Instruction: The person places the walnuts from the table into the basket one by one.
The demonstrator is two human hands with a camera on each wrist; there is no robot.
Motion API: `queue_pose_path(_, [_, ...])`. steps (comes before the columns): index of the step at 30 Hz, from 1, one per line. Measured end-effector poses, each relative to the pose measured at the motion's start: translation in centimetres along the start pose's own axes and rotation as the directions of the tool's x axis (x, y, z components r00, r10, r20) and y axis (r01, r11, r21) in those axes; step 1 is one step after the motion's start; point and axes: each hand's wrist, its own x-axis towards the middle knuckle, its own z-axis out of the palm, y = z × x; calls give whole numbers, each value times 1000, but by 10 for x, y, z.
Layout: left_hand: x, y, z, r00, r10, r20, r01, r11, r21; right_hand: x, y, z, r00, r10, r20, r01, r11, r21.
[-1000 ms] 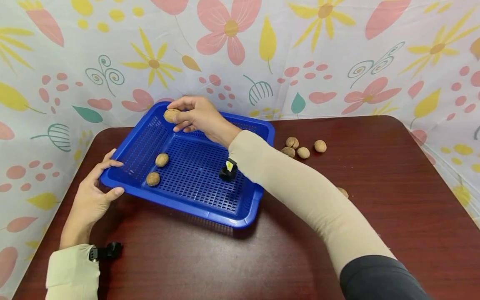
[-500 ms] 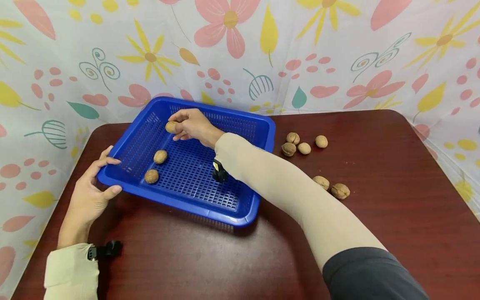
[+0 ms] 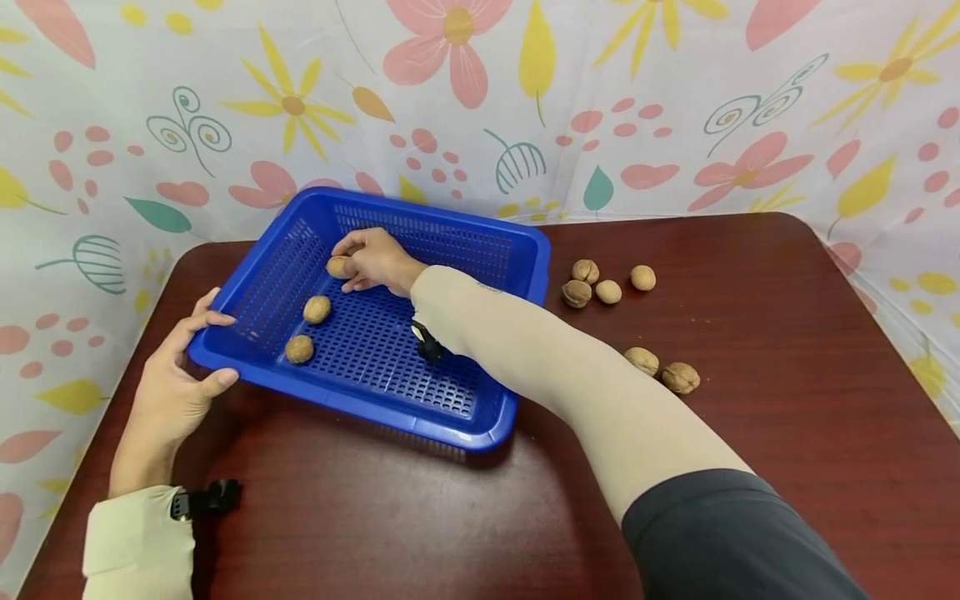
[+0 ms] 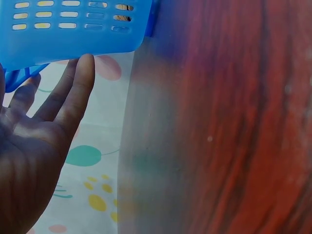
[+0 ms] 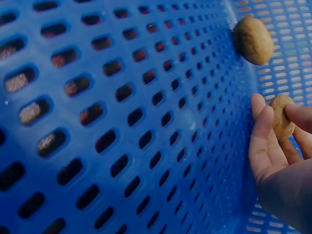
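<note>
Left of centre, a blue basket holds two loose walnuts, the right hand pinching a third walnut inside (the left hand clasps its left corner).

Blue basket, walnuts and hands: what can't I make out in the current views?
Head: right part of the slotted blue basket, hidden by the right sleeve.
Head: lower edge of the table walnut, covered by that sleeve.
Right wrist: part of the held walnut, behind the right hand, itself cut off by the right edge.
Left wrist: part of the left hand, cut off by the left edge.
</note>
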Motion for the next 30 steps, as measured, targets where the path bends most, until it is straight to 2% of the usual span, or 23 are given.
queue_pose_path(4, [1,1,1,1000,5,1,-5,1000,-5,3,2,3,1000,-18,1,18,994,-103])
queue_pose_path(7, [3,2,2,1000,11,-2,-11,1000,-6,5,3,4,999,-36,-7,34,989,-144])
queue_pose_path(15, [1,2,4,999,-3,-41,3,1000,-20,9,3,8,998,-54,-29,48,986,-162])
queue_pose_path(23, [1,1,1,1000,13,-12,-13,1000,-6,4,-3,9,998,-50,-27,42,974,-222])
queue_pose_path(28, [0,0,1,1000,12,-9,-12,1000,4,-2,-11,11,997,-46,-65,31,976,-215])
queue_pose_path(30, [-1,0,2,1000,11,-10,-11,1000,5,-7,-17,12,997,-48,-54,37,981,-190])
